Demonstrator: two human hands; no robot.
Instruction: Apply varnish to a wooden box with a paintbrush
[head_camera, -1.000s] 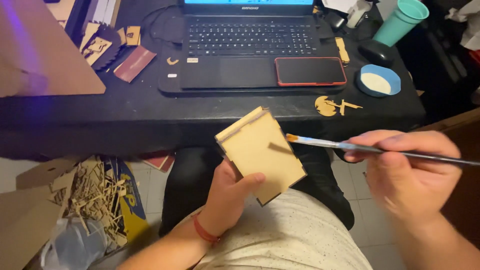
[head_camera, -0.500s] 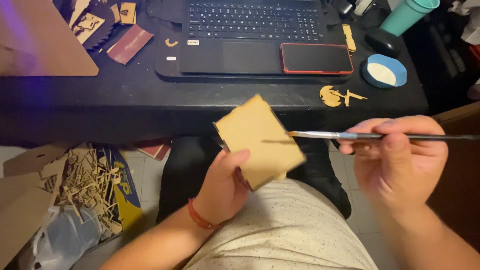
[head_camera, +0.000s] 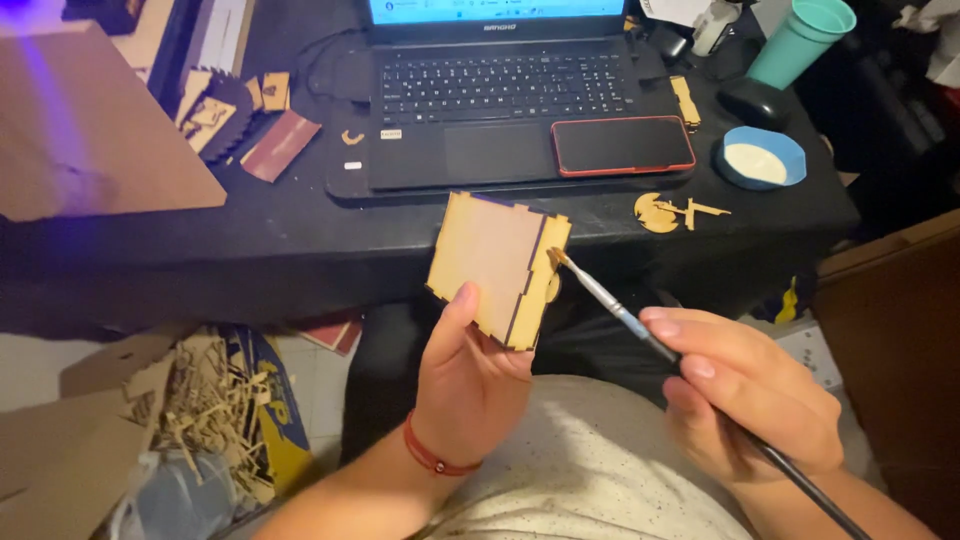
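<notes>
My left hand (head_camera: 470, 375) holds up a small pale wooden box (head_camera: 497, 265) with notched, laser-cut edges, thumb pressed on its broad face. My right hand (head_camera: 745, 395) grips a thin paintbrush (head_camera: 640, 335) like a pen. The bristle tip touches the box's right side edge near the top corner. Both hands hover over my lap, just in front of the black desk (head_camera: 300, 245).
On the desk stand an open laptop (head_camera: 500, 90) with a red-cased phone (head_camera: 622, 146) on it, a blue bowl of white liquid (head_camera: 762, 158), a teal cup (head_camera: 800, 40), a flat wooden cut-out (head_camera: 668, 212) and a cardboard sheet (head_camera: 90, 140). Wood scraps (head_camera: 200, 420) litter the floor at left.
The box has been turned, so its side edge now faces the brush. The brush has tilted from level to slanting, and its tip now meets the box's right edge. The camera view shifted.
</notes>
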